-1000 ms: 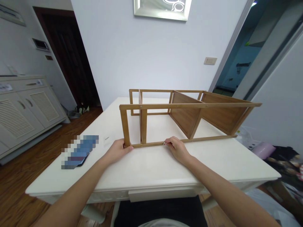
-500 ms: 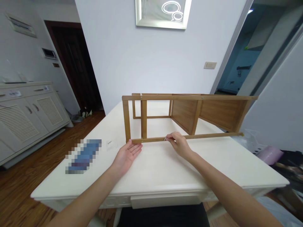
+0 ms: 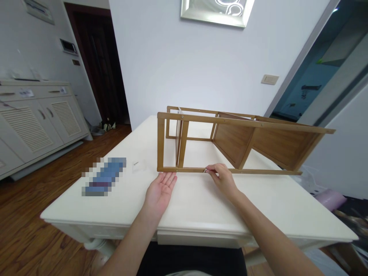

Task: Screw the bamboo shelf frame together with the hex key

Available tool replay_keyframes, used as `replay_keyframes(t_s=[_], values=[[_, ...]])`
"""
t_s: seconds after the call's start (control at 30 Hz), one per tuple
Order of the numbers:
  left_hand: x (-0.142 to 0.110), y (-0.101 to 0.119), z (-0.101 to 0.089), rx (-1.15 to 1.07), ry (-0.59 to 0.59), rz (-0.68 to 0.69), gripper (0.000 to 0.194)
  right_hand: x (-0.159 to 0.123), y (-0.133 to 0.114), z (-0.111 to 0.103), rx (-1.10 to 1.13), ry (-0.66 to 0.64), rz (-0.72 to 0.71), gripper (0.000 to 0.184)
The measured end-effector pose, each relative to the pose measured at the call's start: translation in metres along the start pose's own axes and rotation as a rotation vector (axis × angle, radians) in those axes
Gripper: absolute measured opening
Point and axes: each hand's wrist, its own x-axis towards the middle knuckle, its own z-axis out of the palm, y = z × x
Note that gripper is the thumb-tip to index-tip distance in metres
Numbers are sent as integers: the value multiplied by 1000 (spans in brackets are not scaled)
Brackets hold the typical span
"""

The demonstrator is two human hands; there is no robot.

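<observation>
A brown wooden shelf frame (image 3: 184, 143) lies on its side on the white table (image 3: 195, 207), its slats and panels facing sideways. My left hand (image 3: 161, 189) is palm up with fingers stretched out, the fingertips at the underside of the frame's near lower rail, close to its left end. My right hand (image 3: 222, 178) pinches a small bent silvery piece, apparently a hex key (image 3: 205, 170), against the same rail, left of the middle panel. Its far end is hidden by the fingers. A small screw (image 3: 136, 163) lies on the table left of the frame.
A blurred blue item (image 3: 107, 176) lies on the table's left side. Behind the table is a wall with a light switch (image 3: 269, 79) and a framed picture (image 3: 215, 13). A white cabinet (image 3: 43, 119) stands at far left. A pink roll (image 3: 330, 199) is beyond the right edge.
My left hand has turned further palm up, its thumb off the rail. My right hand stays pinched at the rail. The frame looks turned slightly, and the view has shifted.
</observation>
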Motion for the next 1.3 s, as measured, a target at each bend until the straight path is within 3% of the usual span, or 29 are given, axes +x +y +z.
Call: replay_keyframes(t_s=[0.13, 0.27, 0.4, 0.57, 0.8, 0.93, 1.17, 1.3], values=[[-4, 0, -4, -34, -39, -8, 36, 5, -11, -2, 10, 55, -64, 10], [-6, -1, -3, -48, -44, 7, 43, 14, -45, 5, 53, 195, -44, 8], [-8, -1, -1, -50, -67, 1, 44, 15, -76, 35, 206, 73, -76, 8], [-10, 0, -3, -66, -96, -21, 48, 4, -86, 65, 229, 12, 47, 9], [-12, -1, -5, -92, -114, -30, 50, -3, -91, 53, 176, 141, 11, 11], [-14, -1, -5, -77, -120, -30, 50, -3, -95, 49, 184, 144, -51, 11], [-16, -1, -5, -62, -98, -30, 49, -10, -112, 47, 114, 249, 77, 7], [-16, -2, -8, -61, -108, -38, 47, -12, -119, 52, 102, 290, 48, 11]])
